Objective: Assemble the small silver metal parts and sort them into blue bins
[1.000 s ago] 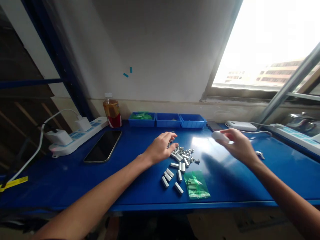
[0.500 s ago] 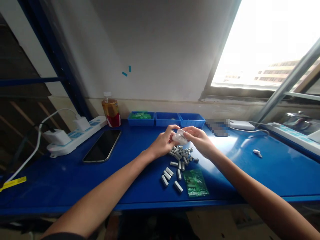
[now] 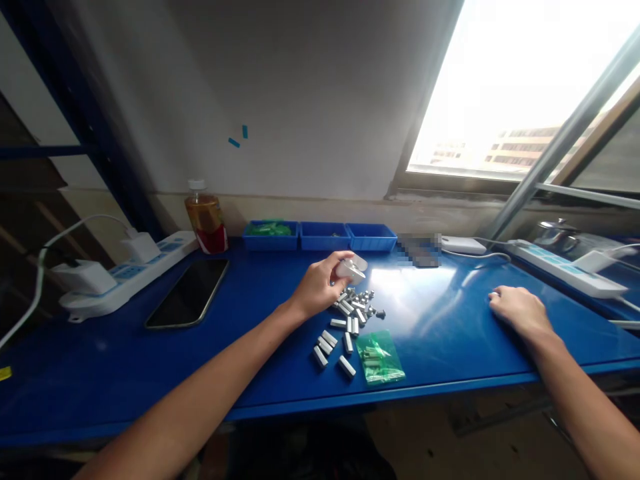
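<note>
My left hand (image 3: 317,288) holds a white earbud case (image 3: 353,269) with its lid raised, above a pile of metal screws and standoffs (image 3: 357,303). On the right side of the table, my right hand (image 3: 520,310) is closed over a white earbud (image 3: 494,295); only a small bit of it shows past the fingertips. Several loose hex standoffs (image 3: 347,367) lie in front of the pile. Beside them rests a green plastic bag (image 3: 381,359) with metal parts inside.
Three blue bins (image 3: 325,237) line the wall, the left one holding green bags. A phone (image 3: 189,293), a drink bottle (image 3: 207,223) and a power strip (image 3: 125,277) are at left. Another power strip (image 3: 565,268) and a white power bank (image 3: 463,245) are at right.
My right hand has left the earbud case and moved right, onto the earbud lying on the table. My left hand still holds the case. The view has shifted slightly right.
</note>
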Tool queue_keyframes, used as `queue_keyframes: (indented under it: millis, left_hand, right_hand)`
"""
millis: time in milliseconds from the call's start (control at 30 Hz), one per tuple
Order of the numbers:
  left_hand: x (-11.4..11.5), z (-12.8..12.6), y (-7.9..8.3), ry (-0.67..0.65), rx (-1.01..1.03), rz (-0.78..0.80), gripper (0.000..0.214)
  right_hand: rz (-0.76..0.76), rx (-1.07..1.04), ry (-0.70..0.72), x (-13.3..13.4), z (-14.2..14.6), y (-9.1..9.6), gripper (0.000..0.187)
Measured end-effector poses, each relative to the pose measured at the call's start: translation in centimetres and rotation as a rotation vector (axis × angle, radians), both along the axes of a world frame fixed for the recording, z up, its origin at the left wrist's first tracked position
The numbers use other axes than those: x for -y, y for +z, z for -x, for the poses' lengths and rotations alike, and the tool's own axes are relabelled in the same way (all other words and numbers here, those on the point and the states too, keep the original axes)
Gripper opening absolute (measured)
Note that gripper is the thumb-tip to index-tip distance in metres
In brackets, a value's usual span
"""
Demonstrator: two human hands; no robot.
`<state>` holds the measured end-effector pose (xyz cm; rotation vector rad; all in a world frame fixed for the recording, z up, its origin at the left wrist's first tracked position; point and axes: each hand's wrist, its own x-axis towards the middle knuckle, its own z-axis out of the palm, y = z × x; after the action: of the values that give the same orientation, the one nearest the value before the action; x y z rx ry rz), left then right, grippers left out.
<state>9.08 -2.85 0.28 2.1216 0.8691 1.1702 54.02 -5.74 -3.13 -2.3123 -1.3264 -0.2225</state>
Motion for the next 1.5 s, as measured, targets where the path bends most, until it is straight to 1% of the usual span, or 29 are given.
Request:
queue_keyframes:
  millis: [33, 67, 100, 133, 167, 200, 233, 267, 300, 333, 367, 400, 467, 567, 667, 800, 933, 967, 1033, 1067, 1133, 1167, 1233, 1300, 1367, 1400, 1433, 1467, 1500]
  left_hand:
    - [0.0, -0.2, -0.2, -0.012, 0.012, 0.018, 0.044]
    - [0.0, -0.4, -0.4, -0.025, 0.029, 0.045, 0.044]
    - [0.0, -0.6, -0.5, -0.041, 0.054, 0.081, 0.044]
    - [0.1, -0.8, -0.7, -0.063, 0.087, 0.127, 0.044]
    - [0.2, -1.0, -0.8, -0.093, 0.125, 0.183, 0.044]
    - [0.3, -1.2, -0.9, -0.129, 0.166, 0.244, 0.044]
    - [0.6, -1.3, -0.9, -0.172, 0.207, 0.305, 0.044]
    - [0.8, -1.5, -0.8, -0.218, 0.245, 0.361, 0.044]
    - [1.1, -1.6, -0.8, -0.266, 0.279, 0.410, 0.045]
    - [1.4, -1.7, -0.6, -0.312, 0.310, 0.448, 0.045]
    - [1.6, -1.7, -0.5, -0.352, 0.337, 0.476, 0.045]
    - [1.8, -1.6, -0.4, -0.383, 0.358, 0.494, 0.045]
    - [2.1, -1.5, -0.3, -0.417, 0.374, 0.515, 0.046]
    - [2.2, -1.3, -0.2, -0.432, 0.356, 0.537, 0.047]
    - [2.2, -1.3, -0.1, -0.453, 0.366, 0.554, 0.047]
    - [2.5, -1.3, 0.2, -0.457, 0.400, 0.560, 0.047]
    - [3.0, -1.5, 0.3, -0.423, 0.417, 0.607, 0.050]
    - [3.1, -1.6, 0.3, -0.415, 0.417, 0.620, 0.053]
    - [3.3, -1.9, 0.3, -0.388, 0.401, 0.642, 0.060]
    - [3.3, -2.0, 0.2, -0.366, 0.393, 0.650, 0.062]
    - [3.3, -2.2, 0.1, -0.309, 0.378, 0.664, 0.062]
    - [3.2, -2.2, 0.0, -0.280, 0.372, 0.673, 0.061]
    - [3.1, -2.0, 0.2, -0.236, 0.342, 0.689, 0.061]
    - [3.2, -1.8, 0.6, -0.207, 0.270, 0.662, 0.066]
    - [3.7, -1.5, 1.3, -0.183, 0.174, 0.579, 0.070]
    - [4.0, -1.4, 1.6, -0.175, 0.123, 0.525, 0.071]
    - [4.2, -1.2, 1.9, -0.169, 0.070, 0.464, 0.069]
    - [4.4, -1.0, 2.2, -0.160, 0.012, 0.392, 0.065]
    - [4.5, -0.7, 2.5, -0.144, -0.054, 0.307, 0.061]
  right_hand:
    - [-0.019, -0.022, 0.039, 0.2, 0.1, 0.1, 0.021]
    - [-0.044, -0.032, 0.070, 0.5, 0.9, 0.4, 0.021]
    - [-0.082, -0.059, 0.114, 0.8, 2.3, 0.9, 0.017]
    - [-0.107, -0.083, 0.163, 1.3, 4.3, 1.5, 0.014]
    - [-0.167, -0.129, 0.226, 1.8, 6.8, 2.2, 0.019]
    - [-0.281, -0.295, 0.387, 2.4, 9.7, 2.9, 0.027]
    - [-0.351, -0.442, 0.563, 3.1, 12.8, 3.5, 0.032]
    - [-0.397, -0.518, 0.704, 3.6, 15.8, 4.1, 0.032]
    - [-0.425, -0.550, 0.827, 4.1, 18.7, 4.5, 0.028]
    - [-0.439, -0.562, 0.935, 4.4, 21.1, 4.8, 0.024]
    - [-0.465, -0.553, 1.003, 4.5, 23.1, 4.9, 0.021]
    - [-0.494, -0.513, 1.035, 4.5, 24.5, 4.9, 0.019]
    - [-0.515, -0.437, 1.062, 4.2, 25.8, 4.6, 0.017]
    - [-0.574, -0.424, 1.036, 3.5, 25.4, 4.3, 0.018]
    - [-0.621, -0.440, 1.019, 3.3, 24.7, 4.4, 0.017]
    - [-0.505, -0.414, 1.069, 3.9, 24.5, 4.4, 0.017]
    - [-0.396, -0.519, 1.100, 4.6, 24.6, 3.9, 0.018]
    - [-0.396, -0.546, 1.101, 4.7, 24.7, 3.7, 0.017]
    - [-0.460, -0.568, 1.088, 4.9, 25.0, 3.4, 0.018]
    - [-0.507, -0.551, 1.083, 4.9, 25.2, 3.2, 0.019]
    - [-0.554, -0.439, 1.088, 4.8, 25.8, 2.8, 0.024]
    - [-0.546, -0.354, 1.092, 4.8, 26.1, 2.6, 0.027]
    - [-0.481, -0.192, 1.075, 4.6, 26.5, 2.3, 0.032]
    - [-0.424, -0.112, 1.031, 4.3, 26.3, 2.2, 0.032]
    - [-0.395, -0.114, 0.950, 3.6, 24.8, 2.5, 0.026]
    - [-0.391, -0.120, 0.891, 3.1, 23.4, 2.8, 0.024]
    - [-0.408, -0.133, 0.783, 2.4, 21.6, 3.0, 0.024]
    - [-0.417, -0.102, 0.659, 1.6, 19.3, 3.2, 0.026]
    - [-0.448, -0.022, 0.534, 0.6, 16.7, 3.2, 0.027]
